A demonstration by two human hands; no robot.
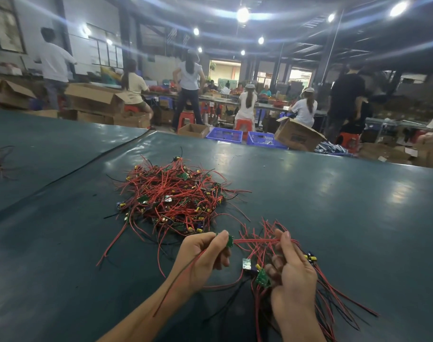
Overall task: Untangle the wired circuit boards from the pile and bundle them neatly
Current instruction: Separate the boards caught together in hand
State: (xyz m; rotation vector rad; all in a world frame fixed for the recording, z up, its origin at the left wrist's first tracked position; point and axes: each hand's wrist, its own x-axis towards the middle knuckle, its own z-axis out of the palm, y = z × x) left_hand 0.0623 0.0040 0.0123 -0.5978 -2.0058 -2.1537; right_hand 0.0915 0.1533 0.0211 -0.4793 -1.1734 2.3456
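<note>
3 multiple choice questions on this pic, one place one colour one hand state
1. Where is the pile of wired boards?
A) on the table, beyond the left hand
B) in a crate
C) on the floor

2. What colour are most of its wires?
A) blue
B) white
C) red

3. What is the left hand doing?
A) lying flat
B) pinching a small green board
C) pointing

1 A: it sits on the tabletop past that hand.
2 C: red strands dominate.
3 B: its fingertips close on the board.
</note>
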